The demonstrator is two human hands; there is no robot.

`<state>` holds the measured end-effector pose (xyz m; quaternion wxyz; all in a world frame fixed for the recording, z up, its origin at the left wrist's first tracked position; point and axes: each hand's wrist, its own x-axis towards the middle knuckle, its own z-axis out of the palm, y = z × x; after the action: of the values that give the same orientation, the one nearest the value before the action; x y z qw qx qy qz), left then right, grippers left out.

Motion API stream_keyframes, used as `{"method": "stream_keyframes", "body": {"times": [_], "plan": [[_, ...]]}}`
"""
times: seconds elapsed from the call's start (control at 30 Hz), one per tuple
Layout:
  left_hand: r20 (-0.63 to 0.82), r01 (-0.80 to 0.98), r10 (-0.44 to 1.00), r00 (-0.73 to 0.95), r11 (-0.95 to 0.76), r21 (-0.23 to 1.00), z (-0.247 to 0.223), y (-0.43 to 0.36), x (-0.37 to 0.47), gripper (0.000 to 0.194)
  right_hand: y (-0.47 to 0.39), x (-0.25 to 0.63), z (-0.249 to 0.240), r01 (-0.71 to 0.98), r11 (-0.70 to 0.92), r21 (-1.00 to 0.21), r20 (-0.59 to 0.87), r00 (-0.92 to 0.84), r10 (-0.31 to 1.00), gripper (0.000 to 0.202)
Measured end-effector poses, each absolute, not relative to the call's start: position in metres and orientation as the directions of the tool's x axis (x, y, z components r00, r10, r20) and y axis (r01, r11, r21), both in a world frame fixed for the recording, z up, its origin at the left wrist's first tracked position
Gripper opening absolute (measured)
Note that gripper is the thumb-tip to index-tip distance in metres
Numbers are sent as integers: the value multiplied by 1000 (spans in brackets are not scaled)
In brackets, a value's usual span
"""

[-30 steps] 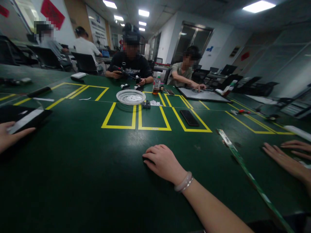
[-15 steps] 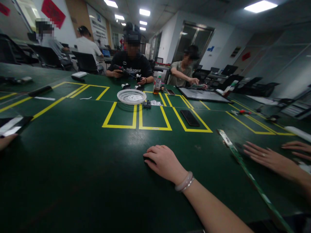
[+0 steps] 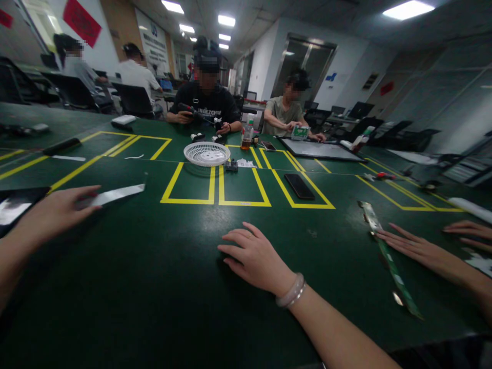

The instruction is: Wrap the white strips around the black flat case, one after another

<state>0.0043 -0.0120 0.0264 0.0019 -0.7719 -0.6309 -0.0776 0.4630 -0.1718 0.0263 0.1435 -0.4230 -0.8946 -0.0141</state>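
Note:
My left hand is at the left, its thumb and fingers pinching one end of a white strip. The strip points to the right above the green tabletop; its material is unclear. Beside my left wrist lies a flat black object with a white patch, partly hidden by the arm. My right hand, with a bracelet at the wrist, rests over the middle of the table. Its fingers are apart and hold nothing visible.
At the right, a co-worker's hand touches a long green circuit board. Ahead are a black phone, a white basket, a bottle and yellow tape outlines. Two people sit across the table.
My left hand has come into view from the left edge, carrying the white strip rightward. My right hand's fingers have spread a little. The circuit board at the right has shifted and turned.

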Motion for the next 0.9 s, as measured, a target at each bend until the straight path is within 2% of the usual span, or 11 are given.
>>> {"method": "stream_keyframes", "body": {"times": [0.07,0.2,0.27,0.37,0.53,0.63,0.73,0.8,0.9], "plan": [[142,883,897,419,-439,167,30,-27,56,55,-173,462,27,759,646,-84,280,-604,746,33],[98,659,706,702,-695,286,21,-70,139,43,-175,458,26,747,660,-83,305,-612,730,52],[93,571,627,773,-753,326,17,-88,162,40,-176,457,25,739,666,-104,298,-616,729,61],[126,499,570,812,-790,357,16,-104,176,37,-177,454,24,740,658,-139,243,-618,747,64],[205,410,482,852,-858,310,17,-110,176,38,-177,452,24,759,636,-136,246,-596,764,61],[218,417,481,849,-864,281,19,-104,170,40,-176,453,23,766,630,-128,265,-586,766,48],[237,564,601,763,-799,210,27,-84,153,57,-173,457,22,790,595,-148,316,-532,786,41],[264,723,734,625,-672,157,33,-63,127,63,-171,461,23,808,566,-162,348,-490,799,41],[236,929,911,337,-363,76,35,-31,63,74,-169,465,24,818,546,-179,359,-462,811,40]]}}
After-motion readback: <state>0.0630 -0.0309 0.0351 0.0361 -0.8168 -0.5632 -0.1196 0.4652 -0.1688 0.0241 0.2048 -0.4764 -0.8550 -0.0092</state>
